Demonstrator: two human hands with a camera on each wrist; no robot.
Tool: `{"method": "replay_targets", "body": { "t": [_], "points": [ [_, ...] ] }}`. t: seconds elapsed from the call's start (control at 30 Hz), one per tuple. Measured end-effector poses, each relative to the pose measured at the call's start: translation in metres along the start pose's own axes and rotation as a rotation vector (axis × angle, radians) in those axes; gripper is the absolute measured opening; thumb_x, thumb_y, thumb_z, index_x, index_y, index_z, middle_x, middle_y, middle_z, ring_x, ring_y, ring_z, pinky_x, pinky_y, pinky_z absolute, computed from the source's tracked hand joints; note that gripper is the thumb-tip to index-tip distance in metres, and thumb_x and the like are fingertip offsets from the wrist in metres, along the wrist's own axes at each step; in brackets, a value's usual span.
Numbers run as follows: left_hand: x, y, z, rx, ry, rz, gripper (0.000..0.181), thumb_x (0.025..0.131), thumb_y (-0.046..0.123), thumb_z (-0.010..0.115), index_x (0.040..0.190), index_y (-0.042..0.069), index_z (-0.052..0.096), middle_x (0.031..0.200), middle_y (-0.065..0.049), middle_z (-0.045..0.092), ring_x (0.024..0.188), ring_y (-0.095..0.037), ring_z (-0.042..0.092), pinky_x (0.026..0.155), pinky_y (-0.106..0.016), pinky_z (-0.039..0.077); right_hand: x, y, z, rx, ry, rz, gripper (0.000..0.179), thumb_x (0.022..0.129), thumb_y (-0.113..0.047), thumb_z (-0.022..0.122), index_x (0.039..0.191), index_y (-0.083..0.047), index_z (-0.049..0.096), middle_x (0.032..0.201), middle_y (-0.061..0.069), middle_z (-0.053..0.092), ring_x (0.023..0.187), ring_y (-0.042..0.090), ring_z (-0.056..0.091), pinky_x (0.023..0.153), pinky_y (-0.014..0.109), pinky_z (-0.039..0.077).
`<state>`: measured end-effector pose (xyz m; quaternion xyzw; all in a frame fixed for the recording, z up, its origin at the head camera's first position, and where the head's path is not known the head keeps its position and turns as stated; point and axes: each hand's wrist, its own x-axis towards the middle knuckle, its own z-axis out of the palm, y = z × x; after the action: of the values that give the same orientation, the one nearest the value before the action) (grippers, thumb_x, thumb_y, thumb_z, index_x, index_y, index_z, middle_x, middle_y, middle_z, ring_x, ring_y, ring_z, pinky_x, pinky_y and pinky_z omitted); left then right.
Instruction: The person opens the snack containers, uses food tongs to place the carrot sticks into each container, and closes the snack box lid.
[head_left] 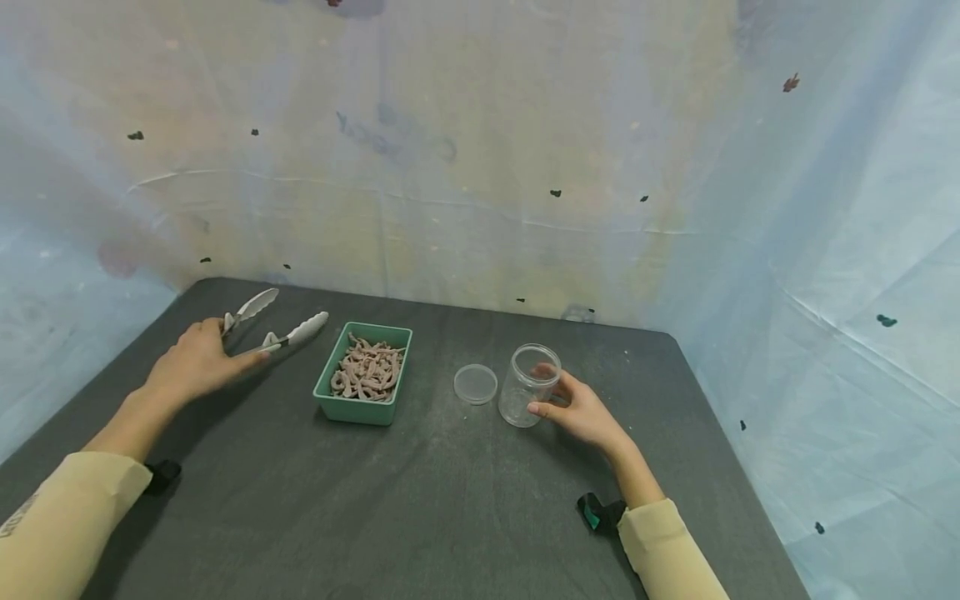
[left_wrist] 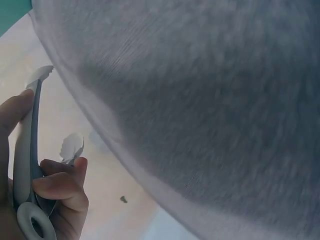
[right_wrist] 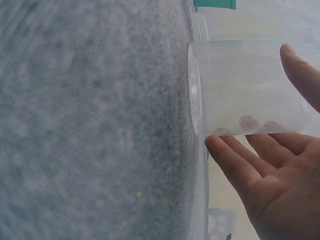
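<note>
My left hand grips a pair of tongs above the table's left side. Their two scalloped pale tips are spread apart and point away from me, with nothing between them. The left wrist view shows thumb and fingers on the arms of the tongs, near a ring at their end. Toward the right, a clear jar stands upright, its mouth uncovered and nothing visible inside. My right hand holds the jar from its right side, thumb in front and fingers behind. Just left of the jar lies a round translucent lid.
A green rectangular tub stands between the tongs and the lid, holding a heap of brownish-pink, worm-like strips. The dark grey tabletop ends at a hanging pale plastic sheet behind and at the sides.
</note>
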<state>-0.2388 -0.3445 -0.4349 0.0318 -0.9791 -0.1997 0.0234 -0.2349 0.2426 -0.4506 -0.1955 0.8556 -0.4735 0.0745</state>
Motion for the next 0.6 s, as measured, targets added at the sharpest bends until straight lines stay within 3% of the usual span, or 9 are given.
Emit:
{"method": "replay_targets", "body": {
  "t": [0.27,0.6],
  "points": [
    [-0.003,0.005,-0.023,-0.012,0.022,0.059,0.115,0.094,0.070,0.061,0.150,-0.024,0.024,0.139,-0.049,0.034,0.119,-0.066,0.042,0.086,-0.076,0.041,0.001,-0.001,0.000,0.034,-0.010,0.024,0.071,0.096,-0.022,0.078,0.156,-0.008,0.043,0.157,0.016,0.048,0.142,0.038,0.049,0.107,0.056,0.048],
    [-0.012,0.027,-0.050,-0.055,0.034,0.183,0.107,0.094,0.058,0.072,0.150,-0.022,0.029,0.142,-0.046,0.038,0.125,-0.063,0.041,0.095,-0.076,0.037,0.002,-0.007,0.004,0.086,0.040,0.020,0.078,0.095,-0.018,0.080,0.160,-0.010,0.038,0.159,0.017,0.044,0.144,0.038,0.048,0.109,0.052,0.048]
  ]
}}
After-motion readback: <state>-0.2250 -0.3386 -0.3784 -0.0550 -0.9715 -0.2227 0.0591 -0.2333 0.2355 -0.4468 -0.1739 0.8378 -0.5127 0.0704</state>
